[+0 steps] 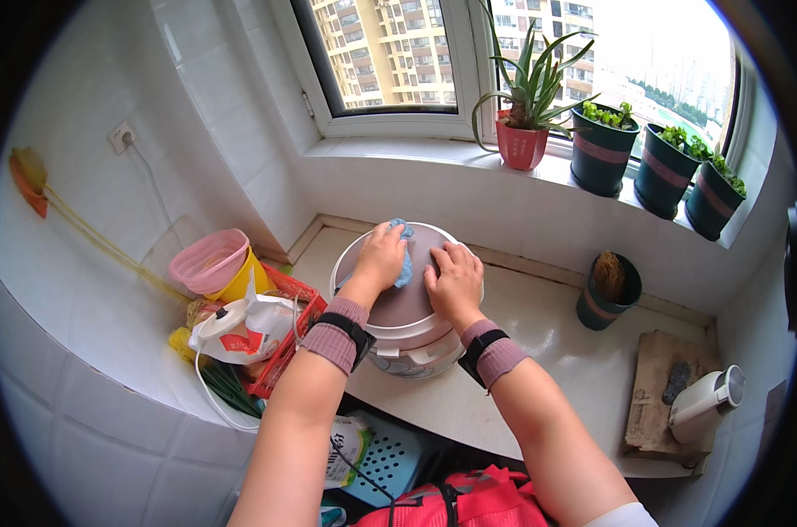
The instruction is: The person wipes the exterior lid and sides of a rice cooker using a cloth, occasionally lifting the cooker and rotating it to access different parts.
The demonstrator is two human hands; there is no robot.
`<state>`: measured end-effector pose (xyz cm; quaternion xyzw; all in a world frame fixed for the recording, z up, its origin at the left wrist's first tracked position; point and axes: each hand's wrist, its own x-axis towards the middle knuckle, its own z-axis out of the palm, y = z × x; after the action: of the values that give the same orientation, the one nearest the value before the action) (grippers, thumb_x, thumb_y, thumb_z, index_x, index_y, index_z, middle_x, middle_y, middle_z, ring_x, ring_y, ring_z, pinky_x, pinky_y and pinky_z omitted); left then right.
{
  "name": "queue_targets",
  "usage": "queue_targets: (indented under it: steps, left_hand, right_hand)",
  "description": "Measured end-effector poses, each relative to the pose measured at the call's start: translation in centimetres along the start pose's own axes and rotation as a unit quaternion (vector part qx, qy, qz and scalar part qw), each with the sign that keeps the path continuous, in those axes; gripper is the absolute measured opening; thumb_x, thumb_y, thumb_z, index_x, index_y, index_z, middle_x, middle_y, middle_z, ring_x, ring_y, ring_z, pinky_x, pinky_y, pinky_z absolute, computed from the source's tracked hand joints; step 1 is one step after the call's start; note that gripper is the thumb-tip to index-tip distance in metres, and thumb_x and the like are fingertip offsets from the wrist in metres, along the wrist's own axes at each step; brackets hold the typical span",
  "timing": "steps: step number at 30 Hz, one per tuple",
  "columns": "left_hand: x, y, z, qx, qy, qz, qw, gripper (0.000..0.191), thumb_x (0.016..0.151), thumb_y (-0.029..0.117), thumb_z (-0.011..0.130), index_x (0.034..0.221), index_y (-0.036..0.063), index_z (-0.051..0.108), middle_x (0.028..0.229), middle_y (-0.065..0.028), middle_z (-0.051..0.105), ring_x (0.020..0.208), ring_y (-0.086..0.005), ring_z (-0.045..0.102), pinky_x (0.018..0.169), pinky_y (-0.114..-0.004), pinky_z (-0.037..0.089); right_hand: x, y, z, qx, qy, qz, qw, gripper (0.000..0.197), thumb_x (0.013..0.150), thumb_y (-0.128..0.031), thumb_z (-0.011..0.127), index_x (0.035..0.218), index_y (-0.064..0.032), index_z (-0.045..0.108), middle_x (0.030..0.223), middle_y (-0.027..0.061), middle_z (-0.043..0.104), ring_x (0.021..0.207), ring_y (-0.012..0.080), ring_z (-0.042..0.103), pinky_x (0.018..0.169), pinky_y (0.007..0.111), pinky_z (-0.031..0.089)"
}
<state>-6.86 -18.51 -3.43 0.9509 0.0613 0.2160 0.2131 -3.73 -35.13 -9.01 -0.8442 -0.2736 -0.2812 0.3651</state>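
A round rice cooker (408, 362) with a white rim and a mauve-grey lid (398, 308) stands on the pale countertop in front of me. My left hand (380, 258) presses a crumpled blue cloth (405, 269) onto the left part of this lid. Part of the cloth is hidden under my palm. On the lid's right side, near the rim, rests my right hand (456, 277), fingers spread and nothing in them. The cooker's lid is down.
Left of the cooker is a red plastic crate (283, 356) with bags, beside a pink basket (210, 260). A dark pot (609, 293), a cardboard piece (648, 402) and a white appliance (701, 405) stand right. Potted plants (523, 141) line the windowsill (398, 150).
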Motion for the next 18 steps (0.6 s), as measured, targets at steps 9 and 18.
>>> queue_targets:
  steps: [9,18]
  left_hand:
    - [-7.3,2.3,-0.4,0.15,0.079,0.197,0.966,0.039,0.088,0.009,0.059,0.127,0.002,0.059,0.14,-0.0184,0.049,0.129,-0.0437,0.043,0.109,-0.048,0.037]
    - [-0.7,0.2,0.4,0.151,0.005,0.144,0.978,0.028,0.087,0.021,0.06,0.11,0.0107,0.071,0.137,-0.0224,0.053,0.127,-0.0441,0.047,0.109,-0.048,0.037]
  right_hand:
    - [-0.1,0.1,0.1,0.001,0.016,-0.013,1.0,0.033,0.084,-0.028,0.063,0.113,-0.0126,0.068,0.125,0.0104,0.06,0.125,0.0302,0.048,0.107,0.046,0.031]
    - [-0.2,-0.4,0.1,-0.007,-0.005,-0.009,1.0,0.033,0.086,-0.027,0.06,0.115,-0.0136,0.067,0.127,0.0097,0.059,0.125,0.0277,0.05,0.107,0.045,0.032]
